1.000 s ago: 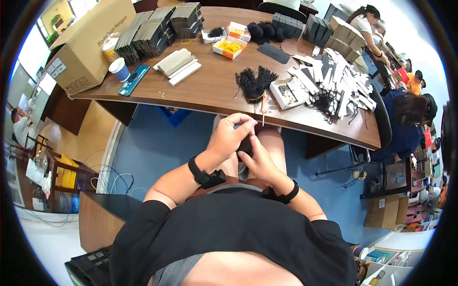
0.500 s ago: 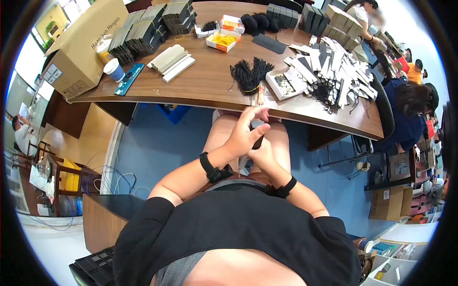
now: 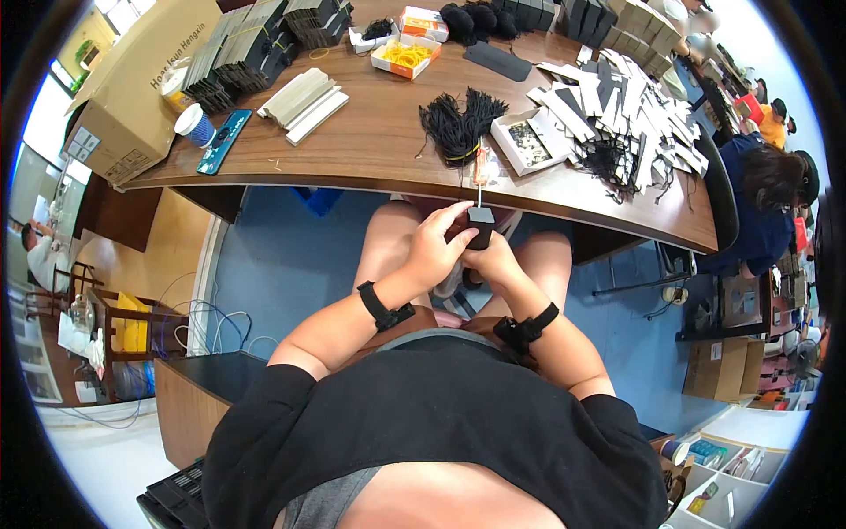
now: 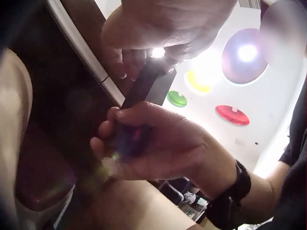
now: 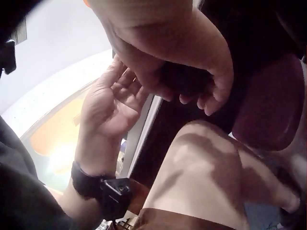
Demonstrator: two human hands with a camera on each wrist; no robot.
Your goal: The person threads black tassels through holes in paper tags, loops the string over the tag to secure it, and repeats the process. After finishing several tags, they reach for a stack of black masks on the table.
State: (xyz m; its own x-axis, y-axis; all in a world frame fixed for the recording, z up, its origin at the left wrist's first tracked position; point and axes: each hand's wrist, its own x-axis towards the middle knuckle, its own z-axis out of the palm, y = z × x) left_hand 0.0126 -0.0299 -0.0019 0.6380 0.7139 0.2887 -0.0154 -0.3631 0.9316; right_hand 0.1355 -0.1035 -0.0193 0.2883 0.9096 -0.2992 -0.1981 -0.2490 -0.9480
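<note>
Above the lap, a narrow black box (image 3: 479,227) stands with its flat end toward the head camera. My right hand (image 3: 493,258) grips its lower part, fingers curled round the side, as the left wrist view also shows. My left hand (image 3: 434,249) holds the upper end from the left, thumb on the near side and fingers behind. The right wrist view shows the left palm (image 5: 115,108) facing across to the box, its fingertips partly hidden behind the right hand. Just beyond the box, an orange-handled tool (image 3: 480,165) lies on the desk, its thin shaft pointing over the edge.
On the wooden desk (image 3: 370,132) lie a bundle of black cords (image 3: 462,123), a white box of small parts (image 3: 527,146), many black and white strips (image 3: 630,132) and a box of yellow rubber bands (image 3: 407,56). A phone (image 3: 224,143) and paper cup (image 3: 196,125) sit left.
The left hand first had its fingers at the box, then spread open above it, and now holds its upper end. The box has turned so its end faces up.
</note>
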